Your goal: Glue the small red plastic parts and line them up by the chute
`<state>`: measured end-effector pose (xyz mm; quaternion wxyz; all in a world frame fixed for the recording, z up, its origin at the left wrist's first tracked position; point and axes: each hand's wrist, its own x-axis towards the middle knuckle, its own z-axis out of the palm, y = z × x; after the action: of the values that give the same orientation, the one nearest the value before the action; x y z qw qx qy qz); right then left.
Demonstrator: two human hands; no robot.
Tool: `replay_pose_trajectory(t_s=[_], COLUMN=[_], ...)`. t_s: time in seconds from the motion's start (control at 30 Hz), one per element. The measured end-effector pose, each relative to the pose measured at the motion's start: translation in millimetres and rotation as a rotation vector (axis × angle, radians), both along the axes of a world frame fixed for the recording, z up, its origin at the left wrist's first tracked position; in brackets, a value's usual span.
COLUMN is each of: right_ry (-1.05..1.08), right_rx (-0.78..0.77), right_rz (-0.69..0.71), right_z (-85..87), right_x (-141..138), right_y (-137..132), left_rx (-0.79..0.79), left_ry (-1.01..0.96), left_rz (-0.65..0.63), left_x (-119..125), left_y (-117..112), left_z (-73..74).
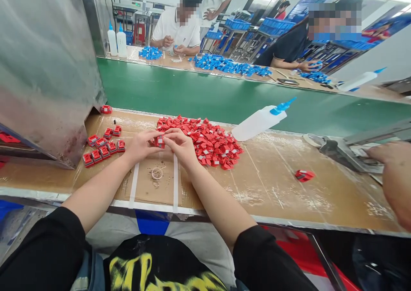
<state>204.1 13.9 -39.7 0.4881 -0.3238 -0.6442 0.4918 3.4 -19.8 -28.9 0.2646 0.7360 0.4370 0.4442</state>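
Observation:
Between my left hand (144, 144) and my right hand (180, 144) is a small red plastic part (159, 141) with a pale square on its face. The fingers of both hands are closed on it, just above the cardboard-covered bench. Right behind and beside my right hand spreads a large heap of red plastic parts (212, 143), many showing pale squares. To the left of my left hand, several red parts with dark frames (102, 147) stand in loose rows. Below my hands, a thin pale ring (157, 173) lies on a taped cardboard sheet (144, 192) among dark crumbs.
A white squeeze bottle (257, 123) with a blue nozzle leans behind the heap. One red piece (304, 175) lies to the right, near a tape dispenser (337, 154) and another person's hand (393, 171). A metal housing (45, 68) borders the left. Beyond the green belt (192, 90), people handle blue parts (224, 64).

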Motion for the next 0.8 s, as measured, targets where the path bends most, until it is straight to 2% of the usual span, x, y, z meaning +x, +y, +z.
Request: replay_pose_trajectory(t_s=[0.07, 0.13, 0.2, 0.37, 0.47, 0.6, 0.7, 0.8], right_ry=[0.056, 0.041, -0.020, -0.123, -0.101, 0.039, 0.154, 0.179], right_rx=[-0.135, -0.249, -0.277, -0.057, -0.019, -0.145, -0.292, -0.343], right_rz=[0.095, 0.248, 0.350, 0.225, 0.180, 0.199, 0.292, 0.363], right_z=[2.5, 5.1, 6.9, 4.0, 1.3, 1.8, 2.7, 1.0], right_x=[0, 1, 3, 2, -3, -7, -6, -4], right_y=[-1, -3, -5, -9, -11, -10, -7, -6], left_rx=[0.141, 0.238, 0.269, 0.278, 0.266, 0.215, 0.173, 0.196], left_ry=[0.076, 0.128, 0.165, 0.144, 0.070, 0.016, -0.017, -0.006], left_rz=[0.027, 0.013, -0.021, -0.031, -0.002, 0.004, -0.038, -0.093], left_x=[-1, -1, -2, 0, 2, 1, -1, -1], left_y=[-1, -1, 0, -1, -2, 0, 3, 3], left_z=[2.9, 4.0, 3.5, 0.5, 0.6, 1.5, -0.4, -4.8])
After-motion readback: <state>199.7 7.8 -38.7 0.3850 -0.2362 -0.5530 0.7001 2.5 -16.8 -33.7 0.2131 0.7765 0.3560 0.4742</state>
